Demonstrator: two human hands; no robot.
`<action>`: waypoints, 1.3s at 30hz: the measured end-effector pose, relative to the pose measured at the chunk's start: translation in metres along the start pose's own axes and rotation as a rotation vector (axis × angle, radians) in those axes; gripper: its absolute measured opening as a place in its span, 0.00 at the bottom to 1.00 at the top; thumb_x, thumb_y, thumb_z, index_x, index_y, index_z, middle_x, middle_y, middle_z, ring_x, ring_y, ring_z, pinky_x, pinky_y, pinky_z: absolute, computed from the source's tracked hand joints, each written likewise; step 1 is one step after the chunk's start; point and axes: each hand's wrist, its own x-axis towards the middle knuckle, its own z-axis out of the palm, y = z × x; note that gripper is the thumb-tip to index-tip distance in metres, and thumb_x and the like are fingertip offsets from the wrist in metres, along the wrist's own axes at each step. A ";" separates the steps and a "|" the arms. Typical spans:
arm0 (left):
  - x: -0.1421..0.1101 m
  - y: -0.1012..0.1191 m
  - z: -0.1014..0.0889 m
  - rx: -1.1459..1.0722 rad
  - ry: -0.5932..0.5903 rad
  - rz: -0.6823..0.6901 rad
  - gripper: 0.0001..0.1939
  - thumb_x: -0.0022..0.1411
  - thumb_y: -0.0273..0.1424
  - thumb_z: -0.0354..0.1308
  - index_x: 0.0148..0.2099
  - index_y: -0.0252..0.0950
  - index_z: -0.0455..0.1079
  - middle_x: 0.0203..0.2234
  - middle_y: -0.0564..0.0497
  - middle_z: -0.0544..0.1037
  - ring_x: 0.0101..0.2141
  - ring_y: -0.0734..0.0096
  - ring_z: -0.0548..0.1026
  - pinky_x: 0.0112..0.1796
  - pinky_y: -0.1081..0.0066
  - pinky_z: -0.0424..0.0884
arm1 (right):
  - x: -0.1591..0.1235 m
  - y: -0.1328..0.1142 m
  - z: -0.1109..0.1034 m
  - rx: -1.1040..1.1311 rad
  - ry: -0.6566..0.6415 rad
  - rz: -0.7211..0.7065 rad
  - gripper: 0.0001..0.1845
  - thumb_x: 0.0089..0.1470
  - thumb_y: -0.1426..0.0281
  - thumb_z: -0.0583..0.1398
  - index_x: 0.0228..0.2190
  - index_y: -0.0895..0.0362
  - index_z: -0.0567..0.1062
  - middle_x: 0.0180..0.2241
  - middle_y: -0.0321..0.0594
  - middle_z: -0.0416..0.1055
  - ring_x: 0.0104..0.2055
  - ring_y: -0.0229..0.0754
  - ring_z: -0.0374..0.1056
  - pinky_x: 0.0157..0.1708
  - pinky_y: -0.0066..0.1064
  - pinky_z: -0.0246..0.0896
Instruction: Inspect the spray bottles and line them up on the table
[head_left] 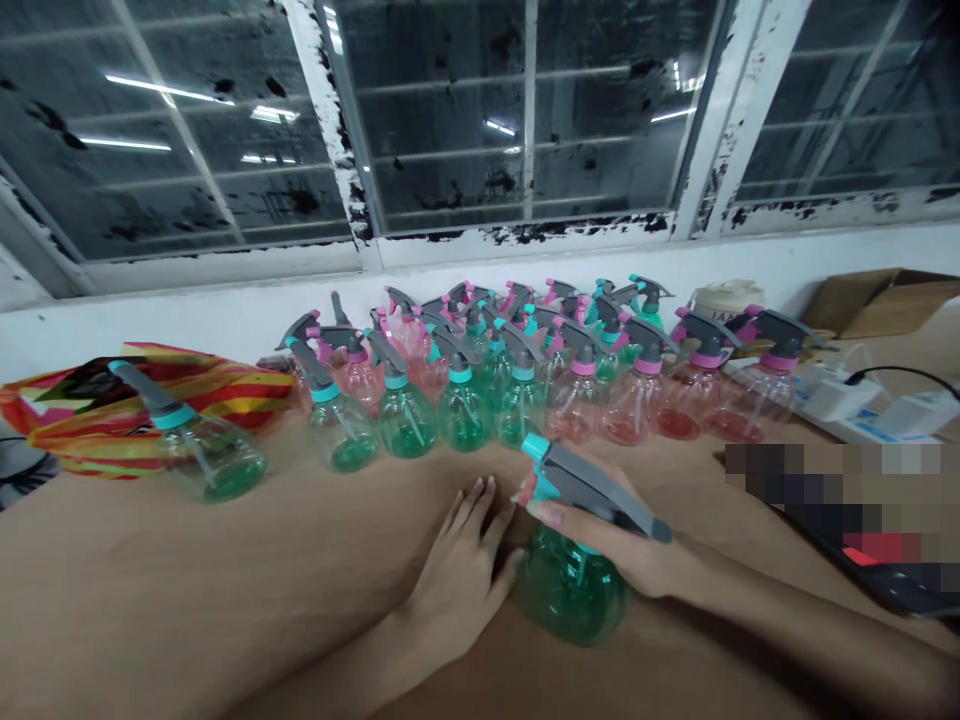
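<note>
My right hand is wrapped round the neck and trigger head of a green spray bottle, which has a teal collar and a grey lever. The bottle is near the front of the table, and part of its head is hidden behind my fingers. Just left of it, my left hand lies flat on the wood with its fingers stretched out, holding nothing. Beyond both hands stand several more spray bottles in rows, among them a green one with a teal collar and a pink one with a pink collar.
A lone green spray bottle stands at the left, before a striped bag. Right of the rows are a power strip with white chargers, a dark phone-like device and a cardboard box. A window wall backs the table.
</note>
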 end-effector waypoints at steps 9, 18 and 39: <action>0.001 0.002 -0.003 -0.020 0.030 0.008 0.23 0.66 0.33 0.49 0.61 0.33 0.55 0.61 0.40 0.58 0.61 0.52 0.53 0.56 0.47 0.55 | -0.002 -0.001 -0.002 -0.067 0.005 -0.021 0.11 0.55 0.64 0.58 0.41 0.50 0.73 0.38 0.37 0.71 0.40 0.42 0.68 0.42 0.36 0.63; 0.001 0.003 -0.006 -0.021 0.019 0.007 0.22 0.65 0.32 0.50 0.60 0.34 0.57 0.59 0.41 0.60 0.60 0.52 0.56 0.57 0.47 0.54 | -0.004 -0.003 -0.001 -0.075 0.023 -0.012 0.16 0.55 0.67 0.58 0.46 0.48 0.71 0.43 0.37 0.72 0.47 0.44 0.68 0.48 0.38 0.62; 0.000 0.003 -0.003 0.014 -0.022 -0.012 0.24 0.66 0.34 0.49 0.62 0.30 0.55 0.62 0.38 0.55 0.61 0.52 0.51 0.57 0.49 0.54 | -0.002 -0.005 -0.005 -0.049 0.051 -0.021 0.09 0.55 0.67 0.58 0.39 0.49 0.73 0.38 0.37 0.72 0.40 0.43 0.69 0.42 0.36 0.63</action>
